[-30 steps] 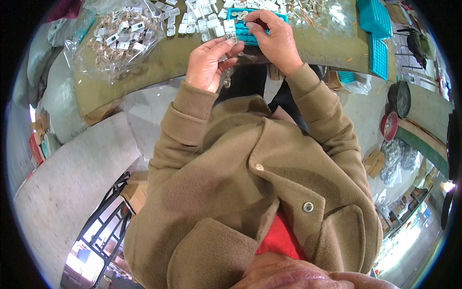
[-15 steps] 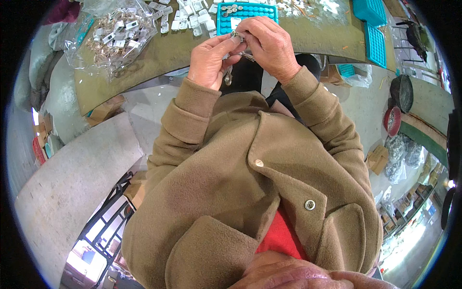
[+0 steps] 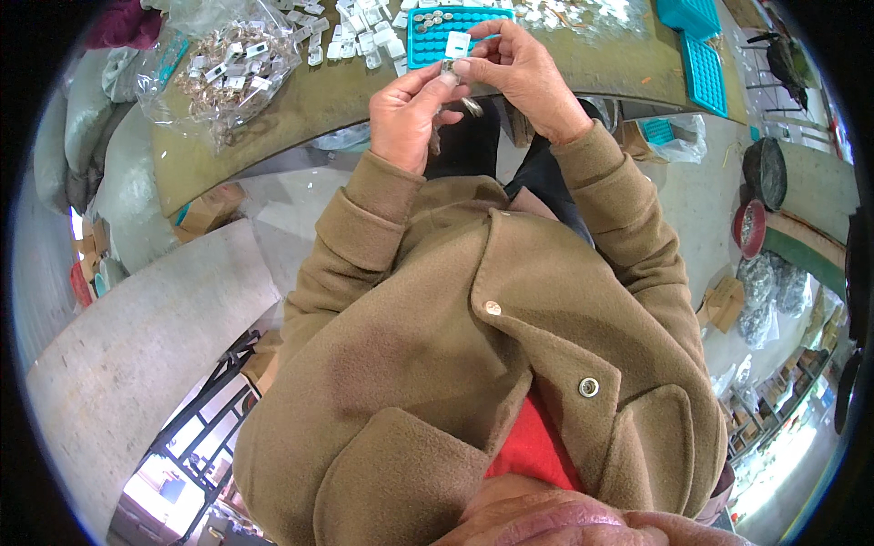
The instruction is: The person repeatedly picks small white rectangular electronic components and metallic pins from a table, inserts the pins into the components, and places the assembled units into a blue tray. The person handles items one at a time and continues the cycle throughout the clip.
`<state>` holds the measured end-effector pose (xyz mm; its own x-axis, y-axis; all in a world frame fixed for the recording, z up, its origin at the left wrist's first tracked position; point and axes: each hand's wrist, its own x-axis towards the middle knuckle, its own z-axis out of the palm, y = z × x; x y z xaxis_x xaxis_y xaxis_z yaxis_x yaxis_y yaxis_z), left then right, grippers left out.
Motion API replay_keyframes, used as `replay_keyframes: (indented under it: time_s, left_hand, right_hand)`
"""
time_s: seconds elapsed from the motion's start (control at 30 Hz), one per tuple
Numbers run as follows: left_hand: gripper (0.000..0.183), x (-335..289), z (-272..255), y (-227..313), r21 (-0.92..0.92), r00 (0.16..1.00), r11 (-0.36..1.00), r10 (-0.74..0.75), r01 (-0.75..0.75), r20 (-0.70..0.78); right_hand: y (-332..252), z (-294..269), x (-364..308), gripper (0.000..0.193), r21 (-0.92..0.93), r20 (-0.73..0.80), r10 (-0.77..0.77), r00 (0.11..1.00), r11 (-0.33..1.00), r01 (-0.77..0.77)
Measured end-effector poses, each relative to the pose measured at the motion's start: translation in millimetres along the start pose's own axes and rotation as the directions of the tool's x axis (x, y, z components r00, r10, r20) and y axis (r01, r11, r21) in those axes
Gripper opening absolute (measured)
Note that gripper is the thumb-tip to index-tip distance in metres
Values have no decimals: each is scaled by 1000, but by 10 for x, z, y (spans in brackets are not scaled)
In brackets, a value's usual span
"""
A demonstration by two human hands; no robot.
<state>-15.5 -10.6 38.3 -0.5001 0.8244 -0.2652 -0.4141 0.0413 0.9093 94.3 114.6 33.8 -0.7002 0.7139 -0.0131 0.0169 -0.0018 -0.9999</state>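
Above the table's front edge, my left hand point(image 3: 405, 118) pinches a small shiny metallic piece point(image 3: 447, 66) between thumb and fingers. A silvery band-like end point(image 3: 472, 106) hangs out below those fingers. My right hand point(image 3: 533, 82) meets it from the right, thumb and a finger closed at the same piece, the other fingers raised and bent. What lies exactly between the fingertips is too small to make out. Just beyond them is a small white square piece point(image 3: 458, 44), in front of a turquoise dimpled tray point(image 3: 492, 15). Several round metallic pieces point(image 3: 431, 18) sit in the tray's far left part.
Left on the table point(image 3: 191, 164) lies an open clear bag point(image 3: 228, 77) of brassy and white parts. White plastic pieces point(image 3: 369, 36) are heaped beside the tray. More turquoise trays point(image 3: 704, 73) stand at the right edge. Black and red bowls point(image 3: 750, 227) are at the right.
My right hand has opened its fingers somewhat and raised them, its thumb still at the piece. The white square shows larger and closer to the right fingers. My left hand keeps its pinch.
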Motion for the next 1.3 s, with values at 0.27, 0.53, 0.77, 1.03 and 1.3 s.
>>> replay_keyframes:
  time_s: [0.27, 0.53, 0.77, 1.03, 1.3]
  left_hand:
    - [20, 9, 27, -1, -189, 965, 954, -201, 232, 166]
    - [24, 104, -86, -122, -525, 810, 617, -454, 586, 371]
    - [20, 92, -9, -189, -638, 777, 443, -370, 629, 509]
    - [24, 46, 45, -129, -602, 799, 525, -402, 601, 448]
    - [29, 40, 139, -152, -412, 825, 715, -470, 565, 315]
  right_hand:
    - [-133, 85, -187, 25, -245, -37, -75, 997, 967, 63]
    - [1, -73, -179, 25, 257, 154, 77, 985, 960, -115]
    - [62, -223, -116, 27, 459, 280, 83, 956, 864, -209]
    - [52, -175, -284, 37, -333, 133, -441, 887, 823, 460]
    - [118, -249, -419, 20, -599, 90, -629, 772, 586, 546]
